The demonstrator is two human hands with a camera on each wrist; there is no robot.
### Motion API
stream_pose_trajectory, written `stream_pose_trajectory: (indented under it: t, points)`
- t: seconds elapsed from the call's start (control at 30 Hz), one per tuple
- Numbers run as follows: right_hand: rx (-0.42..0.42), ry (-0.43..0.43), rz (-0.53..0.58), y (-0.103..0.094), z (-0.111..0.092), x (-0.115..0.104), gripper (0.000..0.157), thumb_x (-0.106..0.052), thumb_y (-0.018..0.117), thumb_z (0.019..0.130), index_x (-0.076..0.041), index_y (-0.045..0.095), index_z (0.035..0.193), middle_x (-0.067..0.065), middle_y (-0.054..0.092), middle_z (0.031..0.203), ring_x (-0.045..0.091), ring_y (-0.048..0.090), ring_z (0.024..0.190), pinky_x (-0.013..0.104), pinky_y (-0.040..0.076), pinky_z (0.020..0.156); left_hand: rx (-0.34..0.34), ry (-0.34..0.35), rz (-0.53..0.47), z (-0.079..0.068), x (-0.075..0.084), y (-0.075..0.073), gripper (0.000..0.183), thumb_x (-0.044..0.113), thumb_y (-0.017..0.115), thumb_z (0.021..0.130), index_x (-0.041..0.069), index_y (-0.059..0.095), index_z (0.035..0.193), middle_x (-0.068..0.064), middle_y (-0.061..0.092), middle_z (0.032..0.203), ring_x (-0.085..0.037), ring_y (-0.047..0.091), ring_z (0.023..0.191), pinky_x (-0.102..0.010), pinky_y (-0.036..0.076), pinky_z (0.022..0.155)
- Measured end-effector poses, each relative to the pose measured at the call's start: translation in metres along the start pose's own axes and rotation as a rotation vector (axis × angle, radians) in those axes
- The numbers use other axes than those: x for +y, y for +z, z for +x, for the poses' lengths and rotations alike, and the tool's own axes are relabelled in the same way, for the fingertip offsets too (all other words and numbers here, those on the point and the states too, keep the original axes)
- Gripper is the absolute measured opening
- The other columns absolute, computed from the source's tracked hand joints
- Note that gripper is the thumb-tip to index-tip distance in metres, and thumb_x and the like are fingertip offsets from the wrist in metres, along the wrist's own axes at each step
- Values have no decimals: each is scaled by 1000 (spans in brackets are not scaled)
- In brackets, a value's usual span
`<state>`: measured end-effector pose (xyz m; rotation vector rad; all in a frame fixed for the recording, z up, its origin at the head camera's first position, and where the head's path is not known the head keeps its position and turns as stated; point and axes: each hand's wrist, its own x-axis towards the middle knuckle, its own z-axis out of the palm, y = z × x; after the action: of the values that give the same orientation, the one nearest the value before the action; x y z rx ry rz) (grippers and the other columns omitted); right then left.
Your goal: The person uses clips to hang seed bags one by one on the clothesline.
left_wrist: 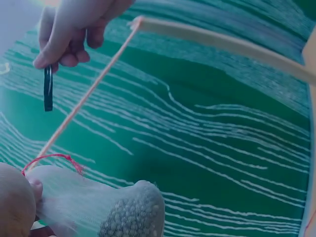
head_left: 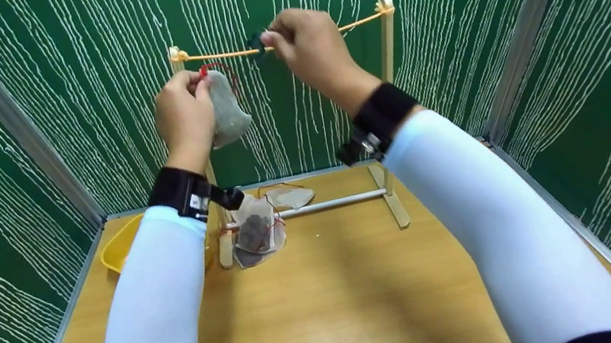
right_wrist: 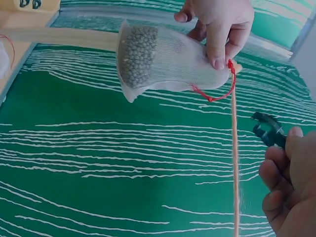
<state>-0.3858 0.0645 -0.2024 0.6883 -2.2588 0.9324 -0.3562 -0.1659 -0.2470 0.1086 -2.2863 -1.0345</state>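
My left hand [head_left: 183,114] pinches a white mesh drawstring pouch [head_left: 228,107] at its top, where a red drawstring [right_wrist: 212,98] loops out. Small dark beads [right_wrist: 138,57] fill the pouch's lower end. The pouch hangs beside an orange cord [head_left: 226,55], close to its left end. A little to the right, my right hand [head_left: 313,47] holds a dark green clip [right_wrist: 269,131] between thumb and fingers. In the head view the clip overlaps the cord; in the right wrist view it appears beside the cord, with nothing between its jaws.
The cord runs between two wooden posts [head_left: 389,54], joined low down by a pale bar [head_left: 341,201]. Several more mesh pouches [head_left: 257,234] lie on the wooden table [head_left: 326,303] by the left post. A yellow basin [head_left: 116,245] stands behind my left arm. Green walls [head_left: 324,132] enclose the table.
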Motion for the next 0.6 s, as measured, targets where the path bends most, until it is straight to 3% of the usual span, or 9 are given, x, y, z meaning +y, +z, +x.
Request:
stream_pose_trajectory:
  t: [0.17, 0.27, 0.6]
  points:
    - [-61, 126, -62, 10, 20, -10, 31, -38, 65, 115, -11, 80, 121, 0, 73, 104, 7, 59, 84, 20, 48, 73, -10, -24, 15, 7, 1, 2, 29, 32, 63, 118, 20, 77, 141, -1, 80, 143, -18, 76, 131, -40, 62, 113]
    - [-99, 164, -33, 15, 26, -13, 30, -36, 66, 115, -11, 81, 122, 1, 75, 104, 8, 62, 86, 22, 48, 73, -11, -9, 34, 9, 3, 4, 29, 33, 63, 118, 21, 77, 141, 0, 80, 143, -17, 76, 131, -40, 62, 111]
    - [-278, 172, 25, 35, 33, -25, 28, -32, 68, 114, -12, 83, 127, 5, 80, 108, 12, 71, 90, 25, 58, 77, -7, 83, 87, 10, 6, 11, 28, 34, 65, 117, 20, 79, 136, -1, 83, 136, -21, 78, 125, -43, 62, 102]
